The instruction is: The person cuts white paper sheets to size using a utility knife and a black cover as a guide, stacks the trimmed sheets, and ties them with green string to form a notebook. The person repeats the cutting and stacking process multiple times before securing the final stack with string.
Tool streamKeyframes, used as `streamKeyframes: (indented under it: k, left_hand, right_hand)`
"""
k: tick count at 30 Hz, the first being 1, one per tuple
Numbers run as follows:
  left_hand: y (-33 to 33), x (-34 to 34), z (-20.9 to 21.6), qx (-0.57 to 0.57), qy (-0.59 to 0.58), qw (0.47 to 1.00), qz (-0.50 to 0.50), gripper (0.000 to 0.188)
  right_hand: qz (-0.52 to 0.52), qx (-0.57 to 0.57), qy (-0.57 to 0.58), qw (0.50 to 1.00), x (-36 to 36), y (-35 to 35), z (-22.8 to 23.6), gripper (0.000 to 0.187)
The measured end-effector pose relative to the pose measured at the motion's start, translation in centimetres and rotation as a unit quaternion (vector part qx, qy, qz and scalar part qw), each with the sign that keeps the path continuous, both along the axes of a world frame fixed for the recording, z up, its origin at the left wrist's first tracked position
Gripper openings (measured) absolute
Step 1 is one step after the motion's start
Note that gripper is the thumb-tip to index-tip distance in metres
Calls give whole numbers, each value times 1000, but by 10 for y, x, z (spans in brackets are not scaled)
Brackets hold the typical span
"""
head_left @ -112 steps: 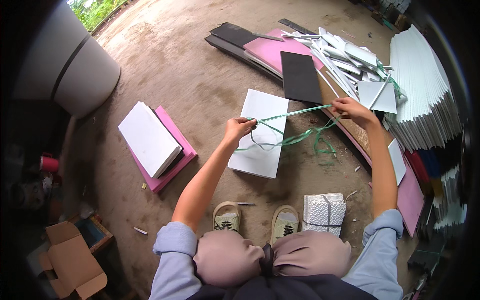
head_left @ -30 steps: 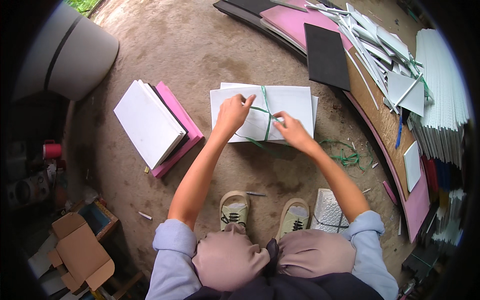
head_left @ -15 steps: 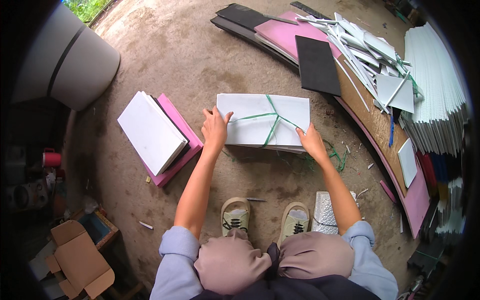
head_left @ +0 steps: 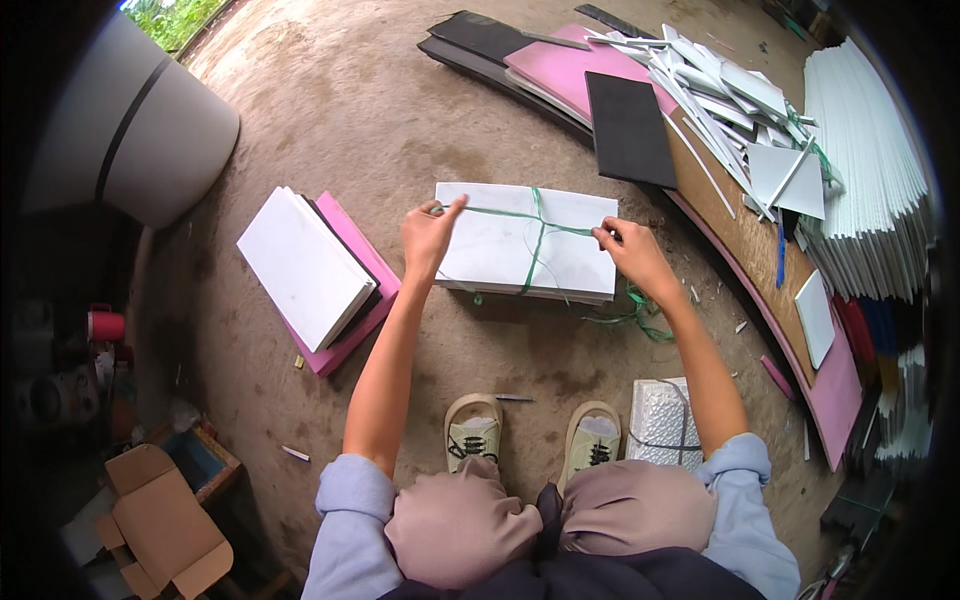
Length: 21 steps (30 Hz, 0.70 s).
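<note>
On the concrete floor before my feet lies a stack of white rectangular boards (head_left: 485, 250). Thin green twine (head_left: 540, 222) crosses its top, one strand running lengthwise and another across. At the stack's left end, my left hand (head_left: 428, 240) pinches the lengthwise strand between thumb and fingers. My right hand (head_left: 634, 252) grips the same strand at the right end, fingers curled round it. Between the two hands the strand looks taut. Loose green twine (head_left: 650, 325) trails on the floor below my right wrist.
To the left sits another pile of white boards (head_left: 300, 270) over black and pink sheets (head_left: 355, 250). Long pink and brown sheets with white offcuts (head_left: 720, 90) curve along the right, beside tall white sheets (head_left: 865, 180). A silvery bundle (head_left: 660, 420) lies near my right foot.
Both hands have closed on the twine, and its lengthwise strand has straightened and shifted toward the far edge. My right hand has moved up slightly from the stack's corner.
</note>
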<state>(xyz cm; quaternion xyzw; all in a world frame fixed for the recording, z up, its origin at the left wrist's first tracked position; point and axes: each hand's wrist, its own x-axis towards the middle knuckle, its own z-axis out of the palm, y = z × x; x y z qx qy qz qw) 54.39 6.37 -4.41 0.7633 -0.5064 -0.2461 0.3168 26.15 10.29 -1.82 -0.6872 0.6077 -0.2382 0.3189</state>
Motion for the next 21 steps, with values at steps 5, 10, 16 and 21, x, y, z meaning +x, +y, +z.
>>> streamKeyframes:
  k: [5, 10, 16, 21]
  left_hand:
    - [-7, 24, -28, -97, -112, 989, -14, 28]
    - [-6, 33, -63, -128, -153, 979, -48, 10]
    - [-5, 43, -77, -163, -101, 980, -48, 15]
    - [5, 66, -103, -67, 85, 994, 17, 29]
  right_hand:
    - [39, -30, 122, 991, 4, -1, -24, 22]
    - [3, -20, 212, 977, -3, 3, -56, 21]
    - [-8, 2, 227, 974, -5, 8, -64, 22]
    - [-72, 22, 145, 987, -44, 25, -79, 24]
